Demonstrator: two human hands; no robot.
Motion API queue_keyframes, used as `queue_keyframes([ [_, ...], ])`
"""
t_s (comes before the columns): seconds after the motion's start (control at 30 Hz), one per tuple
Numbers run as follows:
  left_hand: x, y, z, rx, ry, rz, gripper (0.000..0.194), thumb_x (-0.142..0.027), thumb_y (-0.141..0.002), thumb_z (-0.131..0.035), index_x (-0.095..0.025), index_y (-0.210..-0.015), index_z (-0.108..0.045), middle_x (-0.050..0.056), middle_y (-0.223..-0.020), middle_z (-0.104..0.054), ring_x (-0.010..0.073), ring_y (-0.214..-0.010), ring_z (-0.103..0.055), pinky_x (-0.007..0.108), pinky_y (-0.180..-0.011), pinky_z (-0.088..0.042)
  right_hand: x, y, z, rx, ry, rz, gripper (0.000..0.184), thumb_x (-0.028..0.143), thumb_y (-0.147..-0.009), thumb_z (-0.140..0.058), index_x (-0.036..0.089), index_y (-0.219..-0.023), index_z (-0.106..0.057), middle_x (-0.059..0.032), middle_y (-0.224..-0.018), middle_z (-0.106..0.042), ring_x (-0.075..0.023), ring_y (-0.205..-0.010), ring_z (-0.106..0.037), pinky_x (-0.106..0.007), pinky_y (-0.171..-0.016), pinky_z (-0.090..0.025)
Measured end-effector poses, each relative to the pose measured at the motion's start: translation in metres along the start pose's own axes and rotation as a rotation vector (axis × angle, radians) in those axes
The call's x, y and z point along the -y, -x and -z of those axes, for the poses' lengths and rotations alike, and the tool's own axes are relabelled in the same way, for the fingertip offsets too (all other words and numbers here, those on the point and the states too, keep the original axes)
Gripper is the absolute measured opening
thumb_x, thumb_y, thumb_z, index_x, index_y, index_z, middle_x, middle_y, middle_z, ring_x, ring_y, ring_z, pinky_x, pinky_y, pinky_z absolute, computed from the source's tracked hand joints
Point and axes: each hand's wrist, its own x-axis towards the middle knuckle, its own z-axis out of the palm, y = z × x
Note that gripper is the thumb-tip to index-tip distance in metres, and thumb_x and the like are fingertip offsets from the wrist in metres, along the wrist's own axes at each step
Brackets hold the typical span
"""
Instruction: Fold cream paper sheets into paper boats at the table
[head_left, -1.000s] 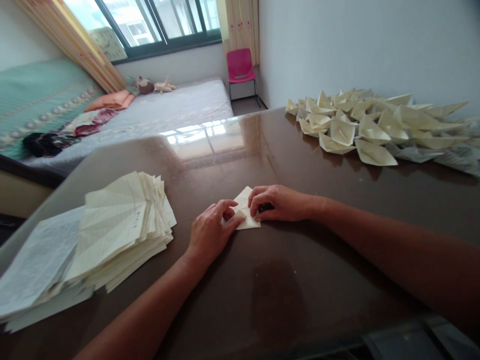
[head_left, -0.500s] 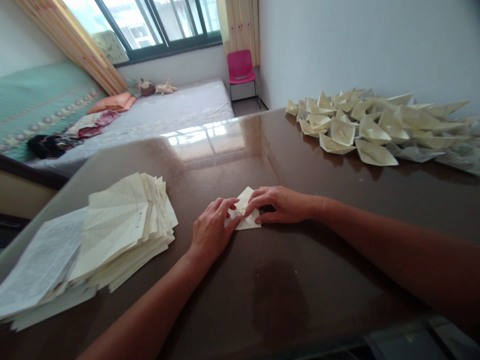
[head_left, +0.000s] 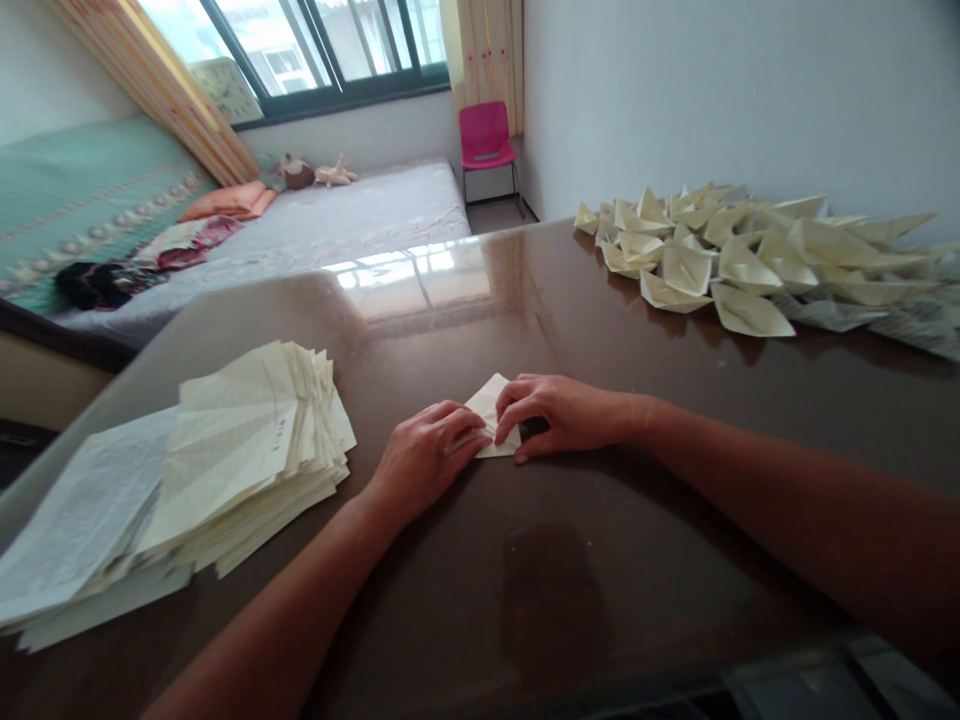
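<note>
A small piece of folded cream paper [head_left: 487, 398] lies on the brown tabletop in front of me. My left hand [head_left: 424, 452] is closed over its left side, fingers pressed together with the thumb near the paper's lower edge. From the right, my right hand [head_left: 547, 412] bends its fingers onto the paper, fingertips down on its middle and the thumb by the lower right corner. Both hands cover parts of the paper, so its full outline is hidden.
A stack of loose cream sheets [head_left: 232, 450] lies at the left, beside a greyish printed sheet [head_left: 82, 510]. Many folded paper boats [head_left: 686, 268] are heaped at the back right against the wall. Beyond the glossy table [head_left: 450, 600] stand a bed [head_left: 382, 205] and a pink chair [head_left: 486, 135].
My left fingers have slid slightly right and lowered flatter onto the paper. My right fingertips have curled and shifted a little. The paper stays in about the same place.
</note>
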Motion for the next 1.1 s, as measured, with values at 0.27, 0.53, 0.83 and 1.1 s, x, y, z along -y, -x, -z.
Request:
queue_keyframes([
  [0.27,0.006,0.009,0.011,0.064,0.061,-0.165,0.018,-0.027,-0.091,-0.054,-0.025,-0.098,-0.071,0.004,-0.108,-0.065,0.0152,-0.094,-0.06,0.028,-0.086,-0.049,0.0,0.0,-0.001,-0.013,-0.01,-0.005,0.022,0.031,-0.079,-0.071,0.023,-0.099,-0.072,-0.0043,-0.104,-0.065,-0.017,-0.094,-0.058,-0.029,-0.089,-0.042],
  [0.53,0.003,0.009,0.007,0.021,-0.01,-0.259,0.019,-0.022,-0.091,-0.054,-0.022,-0.101,-0.07,0.004,-0.105,-0.069,0.0172,-0.1,-0.058,0.03,-0.088,-0.051,0.0,0.0,0.0,-0.012,0.001,-0.011,0.023,0.032,-0.078,-0.072,0.023,-0.1,-0.072,-0.0044,-0.103,-0.065,-0.0171,-0.093,-0.058,-0.03,-0.089,-0.042],
  [0.83,-0.004,0.013,0.007,0.01,-0.213,-0.323,0.021,-0.021,-0.094,-0.049,-0.017,-0.105,-0.067,0.005,-0.109,-0.067,0.02,-0.104,-0.056,0.033,-0.089,-0.053,0.001,0.0,0.0,-0.019,-0.008,0.019,0.018,0.03,-0.08,-0.07,0.022,-0.095,-0.073,-0.0047,-0.101,-0.065,-0.0162,-0.094,-0.058,-0.03,-0.09,-0.042],
  [1.1,-0.015,0.015,0.001,0.072,-0.424,-0.297,0.032,-0.025,-0.095,-0.045,-0.011,-0.119,-0.061,0.009,-0.117,-0.064,0.0242,-0.112,-0.055,0.038,-0.098,-0.048,0.009,0.001,0.003,-0.004,0.058,0.08,0.018,0.03,-0.084,-0.065,0.02,-0.097,-0.071,-0.0047,-0.108,-0.067,-0.0174,-0.098,-0.055,-0.031,-0.094,-0.04],
])
